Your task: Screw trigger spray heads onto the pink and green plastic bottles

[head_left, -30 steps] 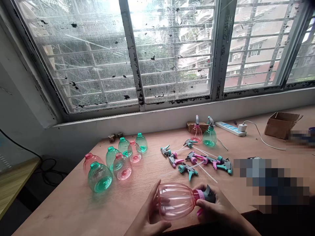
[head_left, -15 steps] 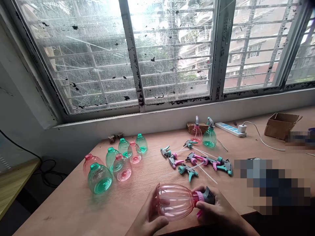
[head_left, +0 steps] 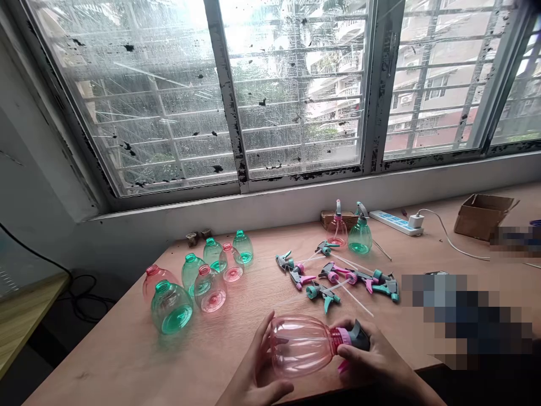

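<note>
A clear pink spray bottle [head_left: 302, 345] lies sideways between my hands above the front of the table, its base to the left. My left hand [head_left: 258, 366] cups that base loosely, with some fingers behind it and the thumb spread below. At the other end, my right hand [head_left: 372, 352] is closed around the pink collar and the grey spray head [head_left: 358, 336]. Part of the pink trigger [head_left: 343, 366] shows under the right hand. Just beyond the bottle lie several loose spray heads [head_left: 324, 294] in pink, teal and grey, with thin tubes.
Several open-necked green bottles [head_left: 172, 310] and pink bottles [head_left: 210, 290] stand at left. At the back are a pink bottle [head_left: 337, 232] and a green bottle [head_left: 360, 237] with heads fitted, a power strip [head_left: 395, 222] and a cardboard box [head_left: 482, 217]. A blurred patch covers the right side.
My left thumb has moved slightly down from the bottle's base, and the fingers have spread a little. The bottle has tilted slightly; my right hand keeps its grip on the collar.
</note>
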A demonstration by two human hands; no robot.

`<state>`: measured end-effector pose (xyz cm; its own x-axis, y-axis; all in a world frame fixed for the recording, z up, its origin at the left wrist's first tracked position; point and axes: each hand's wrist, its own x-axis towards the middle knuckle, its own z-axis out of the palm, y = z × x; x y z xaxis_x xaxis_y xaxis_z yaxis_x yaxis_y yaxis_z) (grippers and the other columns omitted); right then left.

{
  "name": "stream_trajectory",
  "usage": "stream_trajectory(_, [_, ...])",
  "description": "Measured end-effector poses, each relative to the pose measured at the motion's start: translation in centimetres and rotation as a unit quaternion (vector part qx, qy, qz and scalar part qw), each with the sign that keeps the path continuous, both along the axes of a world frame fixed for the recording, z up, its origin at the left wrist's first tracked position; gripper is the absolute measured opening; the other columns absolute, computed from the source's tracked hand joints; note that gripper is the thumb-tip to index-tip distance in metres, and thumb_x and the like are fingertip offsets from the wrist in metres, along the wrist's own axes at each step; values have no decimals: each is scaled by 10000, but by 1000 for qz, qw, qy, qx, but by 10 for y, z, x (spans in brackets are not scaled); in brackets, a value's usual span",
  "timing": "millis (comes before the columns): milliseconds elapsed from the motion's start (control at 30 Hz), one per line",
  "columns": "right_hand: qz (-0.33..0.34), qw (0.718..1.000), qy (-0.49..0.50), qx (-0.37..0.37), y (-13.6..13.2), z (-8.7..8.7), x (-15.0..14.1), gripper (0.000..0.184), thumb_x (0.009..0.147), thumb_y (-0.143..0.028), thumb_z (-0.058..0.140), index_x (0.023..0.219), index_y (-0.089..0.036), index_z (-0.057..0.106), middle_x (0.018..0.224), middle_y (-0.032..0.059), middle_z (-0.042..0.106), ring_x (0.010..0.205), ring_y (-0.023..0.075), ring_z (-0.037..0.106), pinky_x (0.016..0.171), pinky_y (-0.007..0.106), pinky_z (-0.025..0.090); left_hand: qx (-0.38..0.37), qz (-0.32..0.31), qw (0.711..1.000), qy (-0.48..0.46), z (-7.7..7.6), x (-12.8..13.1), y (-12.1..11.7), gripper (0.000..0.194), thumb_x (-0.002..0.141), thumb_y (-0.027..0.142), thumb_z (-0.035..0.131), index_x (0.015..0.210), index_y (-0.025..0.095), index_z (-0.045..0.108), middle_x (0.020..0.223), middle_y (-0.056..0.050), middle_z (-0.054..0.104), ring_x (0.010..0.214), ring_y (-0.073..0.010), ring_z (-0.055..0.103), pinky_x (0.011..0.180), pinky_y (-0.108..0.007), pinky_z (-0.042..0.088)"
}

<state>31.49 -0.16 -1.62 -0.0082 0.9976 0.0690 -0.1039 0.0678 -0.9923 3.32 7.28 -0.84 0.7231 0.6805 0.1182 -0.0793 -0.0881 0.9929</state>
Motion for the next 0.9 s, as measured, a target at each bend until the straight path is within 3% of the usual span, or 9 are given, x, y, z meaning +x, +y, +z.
stream_trajectory(100, [4,1000,3,-4,0,1,0,456,715,-489,847,968,-166,650,769,14,690,590,198,721,561,291,605,-10,24,1000,-6,1,-2,-3,1028,739,385,858,1562,351,244,1585,-95,406,1413,-353,425,1194,-471,325])
stream_trajectory(233, [5,1000,2,-13,-1,1,0,468,705,-497,850,964,-163,650,772,19,694,596,198,719,563,280,598,-46,4,999,-2,4,-3,-6,905,800,409,801,1551,291,309,1516,-119,502,1410,-349,444,1197,-486,323])
stream_trajectory(367, [4,1000,-3,-19,-1,2,0,479,699,-510,849,961,-162,650,775,23,694,604,210,723,549,281,595,-10,-12,1000,-13,4,-1,-4,953,823,336,795,1567,371,201,1640,-71,334,1485,-330,336,1223,-490,265])
stream_trajectory(500, [5,1000,3,-28,-1,2,-1,469,697,-500,856,956,-163,657,770,12,689,602,192,718,561,263,586,1,0,1000,-26,-2,0,-1,1022,762,351,848,1558,404,210,1652,-67,308,1484,-345,334,1226,-501,248])
stream_trajectory(600, [0,1000,1,-28,-2,0,-1,471,692,-503,858,954,-165,659,762,11,688,595,194,715,551,264,580,-19,11,999,-29,-3,-1,-2,1075,687,407,892,1555,365,259,1624,-85,364,1459,-375,367,1213,-502,285])
stream_trajectory(733, [3,999,1,-32,-1,-2,-1,477,696,-500,857,967,-164,654,761,14,693,602,209,725,541,267,575,-47,4,999,-14,1,0,-5,953,780,430,814,1558,292,282,1548,-119,475,1425,-373,426,1197,-515,321])
stream_trajectory(900, [3,1000,-12,-10,0,-2,0,455,712,-491,850,960,-163,655,739,8,694,582,190,714,528,249,562,8,10,1000,-8,0,1,-3,955,826,341,791,1566,383,190,1668,-48,268,1521,-334,255,1251,-530,167])
